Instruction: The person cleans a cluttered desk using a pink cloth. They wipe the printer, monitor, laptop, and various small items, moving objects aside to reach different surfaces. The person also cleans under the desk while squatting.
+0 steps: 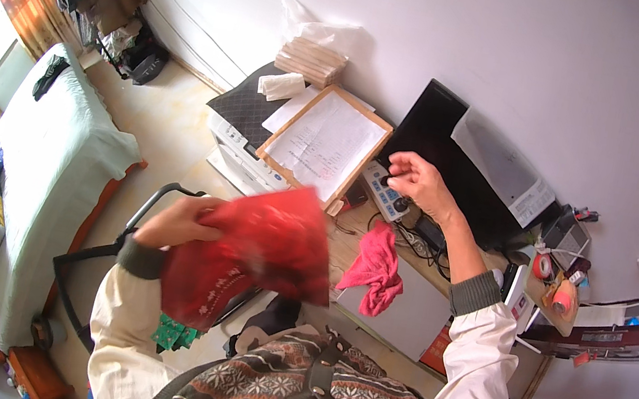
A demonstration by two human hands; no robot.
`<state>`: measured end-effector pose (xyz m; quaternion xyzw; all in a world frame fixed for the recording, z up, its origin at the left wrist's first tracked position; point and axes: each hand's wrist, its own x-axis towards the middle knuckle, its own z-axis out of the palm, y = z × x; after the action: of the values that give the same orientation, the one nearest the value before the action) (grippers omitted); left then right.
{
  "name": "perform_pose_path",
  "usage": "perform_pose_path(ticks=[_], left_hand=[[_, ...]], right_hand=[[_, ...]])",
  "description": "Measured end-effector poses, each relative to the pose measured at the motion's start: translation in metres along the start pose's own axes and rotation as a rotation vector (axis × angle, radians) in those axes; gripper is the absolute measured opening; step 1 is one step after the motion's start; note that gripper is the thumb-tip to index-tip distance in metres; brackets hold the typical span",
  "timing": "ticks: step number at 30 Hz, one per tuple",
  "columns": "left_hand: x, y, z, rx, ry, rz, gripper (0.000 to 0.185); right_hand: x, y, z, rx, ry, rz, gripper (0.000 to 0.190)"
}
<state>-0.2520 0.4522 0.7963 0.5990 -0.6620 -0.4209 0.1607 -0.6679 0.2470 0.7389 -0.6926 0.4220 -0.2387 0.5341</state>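
Note:
My left hand (181, 220) grips a glossy red bag (267, 241) by its left side; motion blurs the bag, and pale printing marks its lower part. My right hand (421, 185) is raised above the desk, fingers loosely bent, with nothing visible in it. Behind that hand are a power strip (385, 192) with plugs in it and a black monitor (439, 137). A crumpled pink cloth (375, 267) lies between my forearms, partly over a pale flat panel (402, 313) on the desk.
A wooden clipboard (329, 143) with written sheets rests by a white printer (244, 151). Cables (414, 242) tangle under the monitor. A small shelf (558, 315) holds tape and bottles at right. A black-framed chair (143, 220) stands left, before a bed (56, 166).

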Motion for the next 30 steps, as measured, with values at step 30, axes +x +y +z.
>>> perform_pose_path(ticks=[30], left_hand=[[0.043,-0.202,0.031,-1.26,1.229,-0.085,0.037]], right_hand=[[0.121,0.095,0.135,1.349,0.271,0.489,0.033]])
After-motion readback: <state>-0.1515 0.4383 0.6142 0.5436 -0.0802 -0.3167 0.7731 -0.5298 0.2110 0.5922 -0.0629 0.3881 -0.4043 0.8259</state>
